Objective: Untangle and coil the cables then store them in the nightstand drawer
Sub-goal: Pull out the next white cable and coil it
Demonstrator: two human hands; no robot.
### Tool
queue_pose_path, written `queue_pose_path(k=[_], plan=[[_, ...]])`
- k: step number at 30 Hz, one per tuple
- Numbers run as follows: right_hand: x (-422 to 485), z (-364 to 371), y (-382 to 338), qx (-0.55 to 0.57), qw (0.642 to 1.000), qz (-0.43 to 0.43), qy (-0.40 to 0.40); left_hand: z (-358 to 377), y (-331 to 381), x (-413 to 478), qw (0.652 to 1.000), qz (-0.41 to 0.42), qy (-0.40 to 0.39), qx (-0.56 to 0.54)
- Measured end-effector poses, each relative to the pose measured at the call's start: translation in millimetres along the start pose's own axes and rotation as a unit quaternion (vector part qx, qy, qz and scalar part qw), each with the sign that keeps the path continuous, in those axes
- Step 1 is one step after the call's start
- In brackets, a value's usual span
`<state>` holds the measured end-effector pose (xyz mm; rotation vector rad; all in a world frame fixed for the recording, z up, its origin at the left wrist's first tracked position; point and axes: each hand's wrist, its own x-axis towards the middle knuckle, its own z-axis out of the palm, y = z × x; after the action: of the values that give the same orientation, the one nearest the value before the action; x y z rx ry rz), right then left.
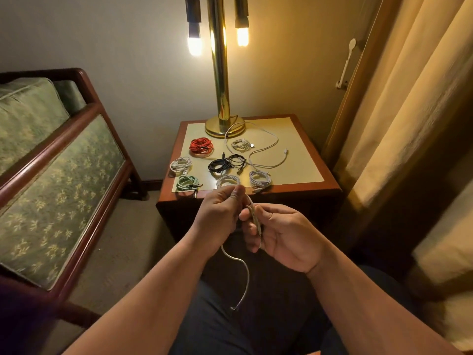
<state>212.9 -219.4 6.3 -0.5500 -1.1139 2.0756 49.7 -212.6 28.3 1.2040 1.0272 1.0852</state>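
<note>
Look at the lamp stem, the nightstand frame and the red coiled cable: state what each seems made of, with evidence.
Lamp stem: likely polished brass or brass-plated metal; golden, with mirror-like highlights. Nightstand frame: apparently varnished reddish wood; smooth sheen along the edge. Red coiled cable: matte plastic or braided sheath; too small to tell which.

Only one view exists: a wide-angle camera on the person's head, which faces forward and down along the forearms. The left hand (217, 216) and the right hand (281, 237) are very near, in the lower middle; the nightstand (294, 189) is just behind them. The sofa (58, 160) fills the left edge, the curtain (409, 98) the right, the lamp (220, 73) the top.
</note>
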Motion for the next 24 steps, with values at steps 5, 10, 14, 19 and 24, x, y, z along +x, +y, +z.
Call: queue_pose_path(k=[5,10,14,19,24], plan=[[3,18,-5,0.069,0.994,-0.06,0.057,2,-15,7,0.998,-0.058,0.007,0.009],[12,20,-9,0.094,0.973,-0.121,0.171,12,-15,5,0.993,-0.113,-0.006,0.035],[23,13,-23,0.101,0.947,-0.166,0.257,14,-21,3,0.985,-0.148,-0.045,0.079],[29,-2,-32,0.01,0.93,-0.177,0.321,25,-13,4,0.982,-0.155,-0.043,0.099],[35,-5,-15,-0.18,0.909,-0.147,0.345,13,0,2,0.973,-0.13,-0.023,0.187]])
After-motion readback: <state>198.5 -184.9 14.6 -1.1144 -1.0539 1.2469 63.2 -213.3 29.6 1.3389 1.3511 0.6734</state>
